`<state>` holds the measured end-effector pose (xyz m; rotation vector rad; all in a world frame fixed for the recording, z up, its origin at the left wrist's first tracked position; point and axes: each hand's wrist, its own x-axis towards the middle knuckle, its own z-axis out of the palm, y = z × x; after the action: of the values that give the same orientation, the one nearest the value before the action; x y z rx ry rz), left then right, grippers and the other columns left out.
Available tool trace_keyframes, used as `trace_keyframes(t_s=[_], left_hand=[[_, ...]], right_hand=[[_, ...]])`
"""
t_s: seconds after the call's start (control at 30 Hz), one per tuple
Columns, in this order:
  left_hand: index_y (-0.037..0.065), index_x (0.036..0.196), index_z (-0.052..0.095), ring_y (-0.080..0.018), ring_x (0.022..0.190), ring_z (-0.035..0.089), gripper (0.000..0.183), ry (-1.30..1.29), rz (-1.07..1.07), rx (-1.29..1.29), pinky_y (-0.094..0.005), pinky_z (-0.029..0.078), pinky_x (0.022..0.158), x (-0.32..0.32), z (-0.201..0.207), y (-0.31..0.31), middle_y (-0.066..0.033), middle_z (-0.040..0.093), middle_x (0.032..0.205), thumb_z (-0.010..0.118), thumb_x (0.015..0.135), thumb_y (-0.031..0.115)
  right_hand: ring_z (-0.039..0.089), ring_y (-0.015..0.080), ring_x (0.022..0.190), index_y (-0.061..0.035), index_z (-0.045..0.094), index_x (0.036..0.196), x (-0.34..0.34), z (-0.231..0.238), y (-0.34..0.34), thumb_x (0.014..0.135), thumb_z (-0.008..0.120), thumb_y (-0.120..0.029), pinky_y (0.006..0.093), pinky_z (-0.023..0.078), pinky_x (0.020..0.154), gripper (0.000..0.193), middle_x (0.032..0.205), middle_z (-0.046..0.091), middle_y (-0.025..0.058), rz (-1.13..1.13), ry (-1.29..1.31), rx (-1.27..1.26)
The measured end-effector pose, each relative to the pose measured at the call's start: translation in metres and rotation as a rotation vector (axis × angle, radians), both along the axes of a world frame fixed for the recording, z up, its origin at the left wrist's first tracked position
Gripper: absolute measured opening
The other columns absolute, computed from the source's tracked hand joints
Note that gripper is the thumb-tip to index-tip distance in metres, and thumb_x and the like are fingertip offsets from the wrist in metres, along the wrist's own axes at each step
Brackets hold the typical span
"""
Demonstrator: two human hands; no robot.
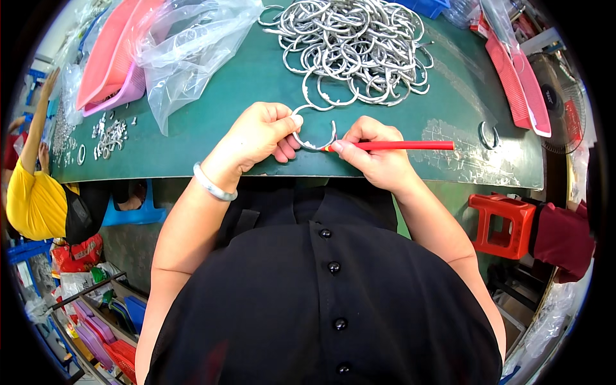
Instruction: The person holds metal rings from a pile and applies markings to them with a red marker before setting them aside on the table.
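A silver, open-ended metal ring pinched in the left hand, just above the table's near edge.
The right hand grips a slim red rod-shaped tool, its tip at the ring's lower side. Open green tabletop stretches rightward, pale-flecked, with a lone silver ring near the right end; a tangled heap of silver metal rings bounds the far side. At left, a pink plastic basket, contents hidden, sits in a purple one beside a crumpled clear plastic bag and small metallic pieces. A red plastic stool stands beyond the near edge.
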<state>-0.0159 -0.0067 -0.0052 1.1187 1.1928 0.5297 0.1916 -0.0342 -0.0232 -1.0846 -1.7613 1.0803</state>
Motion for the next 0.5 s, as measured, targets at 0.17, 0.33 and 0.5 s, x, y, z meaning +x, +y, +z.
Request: trace_keyframes(t_s=[0.17, 0.33, 0.5], left_hand=[[0.004, 0.071, 0.054, -0.0084, 0.047, 0.053, 0.022, 0.011, -0.004, 0.004, -0.0175, 0.043, 0.043, 0.000, 0.000, 0.000, -0.0036, 0.056, 0.060, 0.051, 0.086, 0.020], [0.001, 0.074, 0.054, -0.0116, 0.052, 0.055, 0.021, -0.019, 0.005, -0.008, -0.0210, 0.045, 0.046, -0.002, 0.001, 0.000, -0.0058, 0.056, 0.063, 0.051, 0.086, 0.018], [0.003, 0.075, 0.055, -0.0100, 0.054, 0.056, 0.021, -0.198, 0.003, 0.063, -0.0194, 0.046, 0.049, -0.010, -0.007, -0.008, -0.0043, 0.057, 0.065, 0.049, 0.087, 0.020]], right_hand=[[0.051, 0.0081, 0.057, -0.0018, 0.053, 0.067, 0.002, -0.003, 0.000, 0.076, 0.065, -0.014, 0.0224, 0.040, 0.051, 0.019, 0.063, 0.057, 0.0041, -0.074, 0.159, -0.054], [0.050, 0.0067, 0.055, -0.0027, 0.052, 0.072, 0.007, -0.001, 0.002, 0.079, 0.062, -0.014, 0.0206, 0.039, 0.050, 0.017, 0.064, 0.058, 0.0048, -0.174, 0.378, -0.165], [0.052, 0.0079, 0.059, -0.0007, 0.056, 0.094, 0.008, -0.008, 0.004, 0.088, 0.048, -0.019, 0.0199, 0.040, 0.054, 0.021, 0.077, 0.061, 0.0077, -0.223, 0.630, -0.117]])
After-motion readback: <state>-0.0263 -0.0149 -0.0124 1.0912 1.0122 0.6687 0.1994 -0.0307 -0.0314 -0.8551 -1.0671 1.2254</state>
